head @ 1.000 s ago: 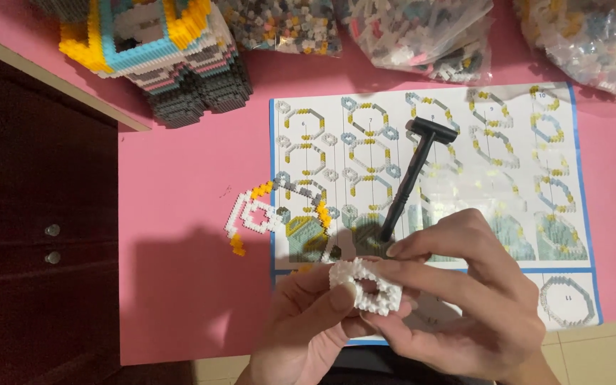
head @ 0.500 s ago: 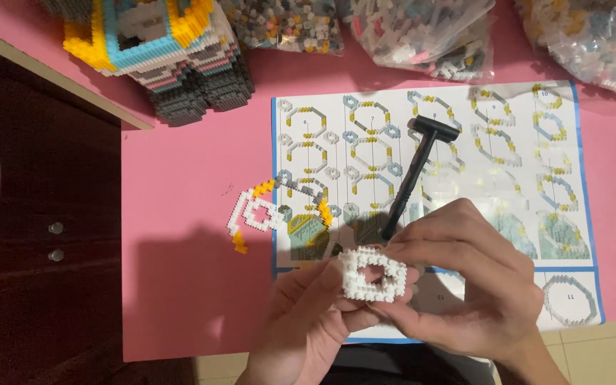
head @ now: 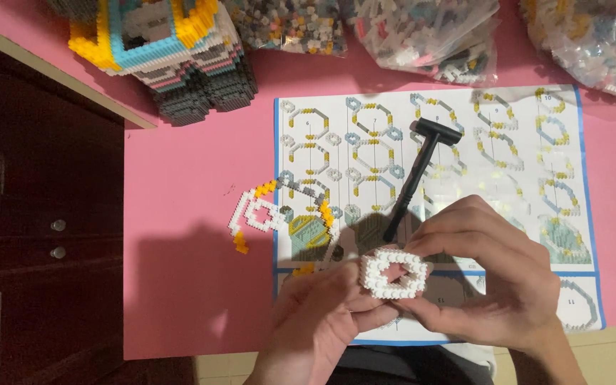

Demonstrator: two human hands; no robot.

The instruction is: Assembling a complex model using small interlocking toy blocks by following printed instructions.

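A white brick ring [head: 392,273] is pinched betw. left hand [head: 322,324] & right hand [head: 490,281], above the instruction sheet [head: 436,207]. Ring looks closed; loose white-yellow segments [head: 265,210] are left unjoined. Beyond, a black tool [head: 418,175] & part-built model [head: 162,53] are seen on the pink worktop [head: 194,271].

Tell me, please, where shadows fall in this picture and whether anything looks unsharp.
Head view: the hands cast a soft dark shadow on the pink table left of the left hand; the white brick ring is sharp; the black tool throws almost no shadow; the plastic bags show mild glare.
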